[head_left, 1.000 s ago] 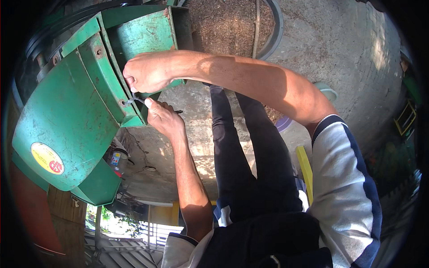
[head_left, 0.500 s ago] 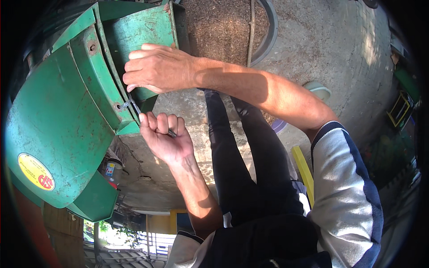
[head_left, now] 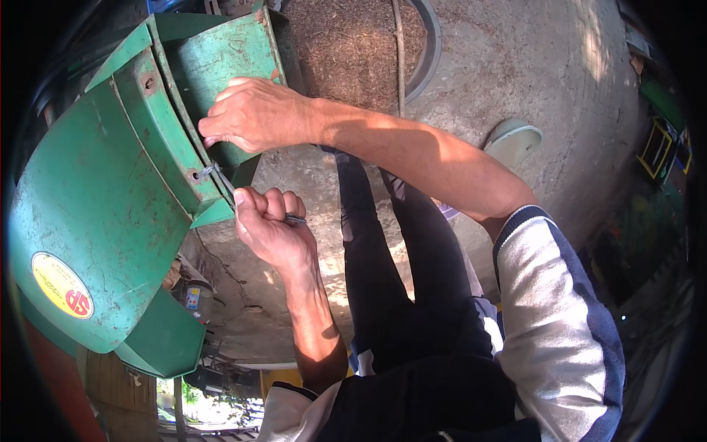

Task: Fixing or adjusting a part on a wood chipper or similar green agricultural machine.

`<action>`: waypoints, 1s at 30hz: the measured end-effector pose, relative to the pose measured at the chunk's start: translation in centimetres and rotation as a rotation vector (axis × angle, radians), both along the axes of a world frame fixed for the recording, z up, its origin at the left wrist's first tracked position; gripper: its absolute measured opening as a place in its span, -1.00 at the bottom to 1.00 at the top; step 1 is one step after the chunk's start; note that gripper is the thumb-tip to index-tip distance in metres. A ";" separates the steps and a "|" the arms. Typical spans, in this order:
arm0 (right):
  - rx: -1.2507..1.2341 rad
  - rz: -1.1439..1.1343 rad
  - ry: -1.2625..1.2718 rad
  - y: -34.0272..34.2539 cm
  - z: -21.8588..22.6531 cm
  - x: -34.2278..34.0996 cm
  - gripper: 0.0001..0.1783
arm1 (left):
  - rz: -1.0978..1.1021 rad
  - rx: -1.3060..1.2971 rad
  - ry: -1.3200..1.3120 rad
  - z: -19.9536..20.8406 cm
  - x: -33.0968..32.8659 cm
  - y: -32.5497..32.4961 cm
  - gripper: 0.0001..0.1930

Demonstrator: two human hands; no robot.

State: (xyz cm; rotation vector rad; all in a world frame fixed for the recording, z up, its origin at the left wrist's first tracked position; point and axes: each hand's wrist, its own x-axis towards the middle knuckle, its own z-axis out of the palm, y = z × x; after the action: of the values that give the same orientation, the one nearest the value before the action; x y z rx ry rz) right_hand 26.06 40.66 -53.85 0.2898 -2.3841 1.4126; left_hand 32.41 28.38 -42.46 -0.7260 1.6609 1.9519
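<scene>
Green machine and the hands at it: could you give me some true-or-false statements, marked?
1. The left hand grips a slim rod. True.
2. The sticker on the green machine is a blue square. False: it is oval and mostly yellow.
3. The right hand is inside the round tub. False: it is at the green machine.
4. A stick lies over brown loose material. True.
5. The trousers are white. False: they are dark.
</scene>
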 end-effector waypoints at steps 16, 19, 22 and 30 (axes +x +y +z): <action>0.048 0.075 -0.224 3.3 2.9 3.2 -0.75 | 0.108 0.038 -0.087 -3.1 0.2 -0.5 -0.58; -0.015 0.092 -0.303 3.9 4.1 3.3 -0.74 | 0.144 0.117 -0.099 -3.3 0.4 -0.2 -0.66; -0.051 0.128 -0.323 4.8 4.6 3.1 -0.73 | 0.215 0.190 -0.088 -3.5 0.5 -0.2 -0.67; -0.797 0.251 -0.411 3.2 5.0 2.5 -0.72 | 0.243 0.430 -0.107 -3.8 0.6 -1.1 -0.71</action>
State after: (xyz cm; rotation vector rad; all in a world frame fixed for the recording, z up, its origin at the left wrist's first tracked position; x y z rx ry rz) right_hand 28.58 43.88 -48.88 0.0857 -1.8692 2.5986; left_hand 33.00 27.29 -46.28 -0.8702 1.0746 2.2881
